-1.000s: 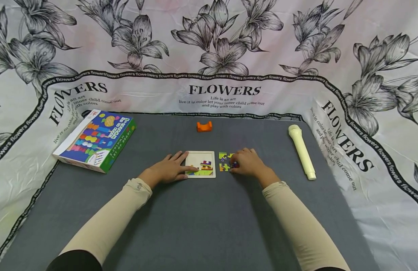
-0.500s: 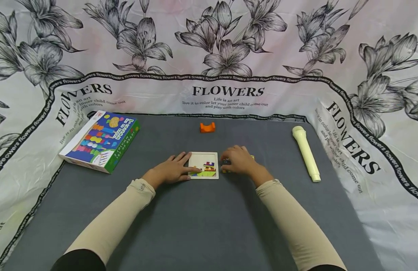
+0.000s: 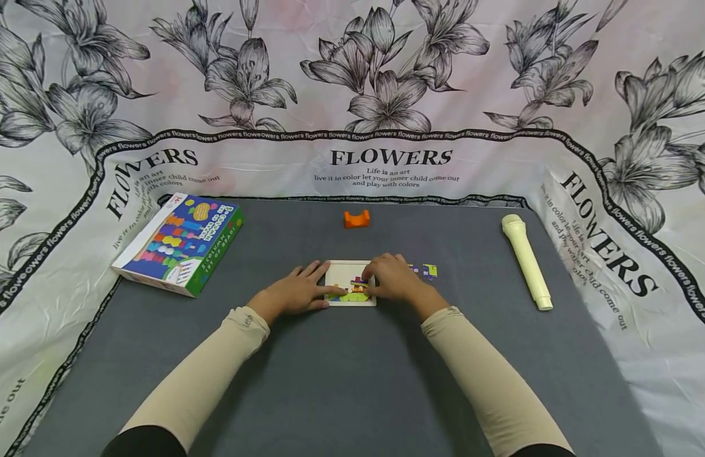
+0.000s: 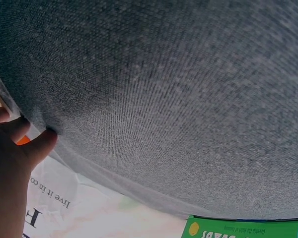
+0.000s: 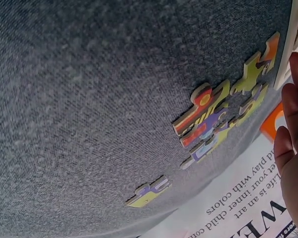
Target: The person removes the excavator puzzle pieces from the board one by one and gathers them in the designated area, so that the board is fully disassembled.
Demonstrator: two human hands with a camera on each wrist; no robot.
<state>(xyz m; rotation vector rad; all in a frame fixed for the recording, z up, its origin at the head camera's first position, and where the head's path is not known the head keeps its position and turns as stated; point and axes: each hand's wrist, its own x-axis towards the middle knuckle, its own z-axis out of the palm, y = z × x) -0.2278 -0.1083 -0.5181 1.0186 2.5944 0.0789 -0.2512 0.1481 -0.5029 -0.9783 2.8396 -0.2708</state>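
A shallow, light-coloured puzzle tray (image 3: 337, 271) lies flat at mid-table, with joined colourful pieces (image 3: 352, 297) along its lower part. My left hand (image 3: 292, 292) rests at the tray's left edge, fingers spread, one finger reaching over the pieces; in the left wrist view the hand (image 4: 12, 163) shows at the left edge. Over the tray's right side, my right hand (image 3: 395, 279) has its fingers bent together and seems to pinch a puzzle piece, largely hidden by the fingers. The right wrist view shows that hand (image 5: 295, 124) beside the tray rim (image 5: 288, 47), fingertips cut off.
Several loose pieces (image 3: 429, 271) lie right of the tray, partly behind my right hand; the right wrist view shows more of them (image 5: 203, 101). An orange block (image 3: 356, 219) stands behind the tray. A colourful box (image 3: 181, 244) is at left, a pale yellow cylinder (image 3: 526, 261) at right.
My right hand has moved left, from above the loose pieces to the tray's right side, uncovering some pieces at the right. My left hand has stayed at the tray. The head view has shifted slightly.
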